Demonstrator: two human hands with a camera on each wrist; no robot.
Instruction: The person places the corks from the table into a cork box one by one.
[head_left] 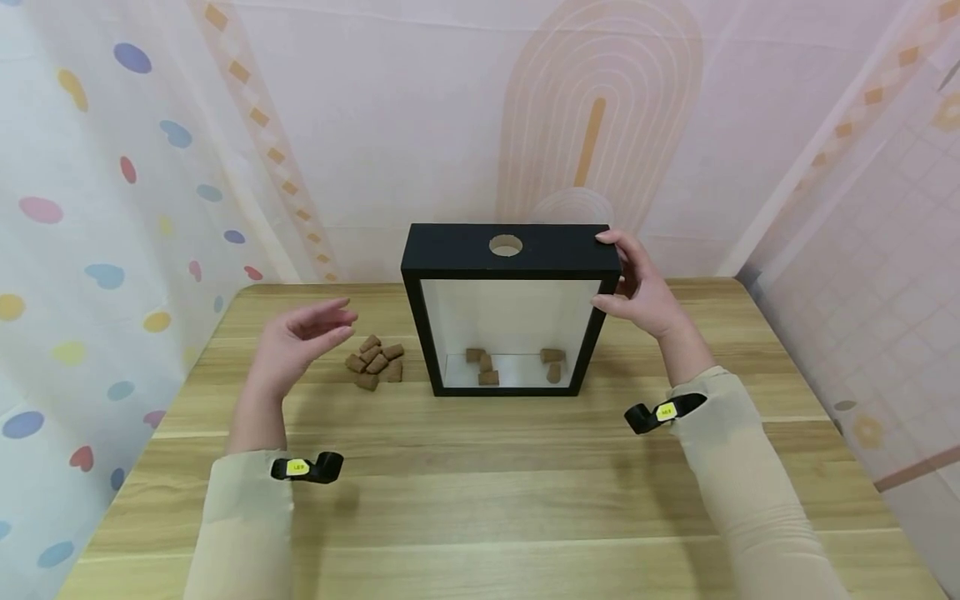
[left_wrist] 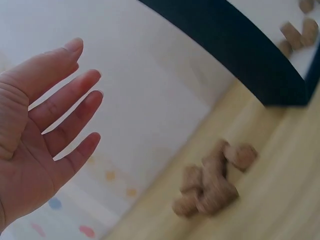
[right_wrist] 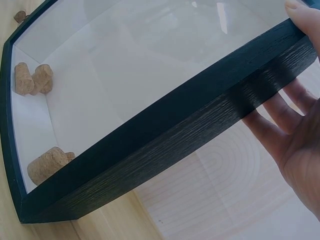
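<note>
A black box frame (head_left: 450,252) with a clear front stands upright on the wooden table (head_left: 480,500); its top bar has a round hole (head_left: 506,245). Several brown corks (head_left: 487,367) lie inside at the bottom. My right hand (head_left: 636,287) holds the frame's top right corner, one fingertip on the top and the thumb on the side; in the right wrist view the fingers (right_wrist: 280,117) lie behind the frame (right_wrist: 175,145). My left hand (head_left: 303,337) hovers open and empty, palm up, just left of a loose pile of corks (head_left: 375,362), also seen in the left wrist view as a blurred cork pile (left_wrist: 212,185).
Patterned fabric walls (head_left: 112,250) close in the table on the left, back and right. Bare wood stretches from the frame to the front edge. A black band with a yellow tag (head_left: 307,468) sits on each wrist.
</note>
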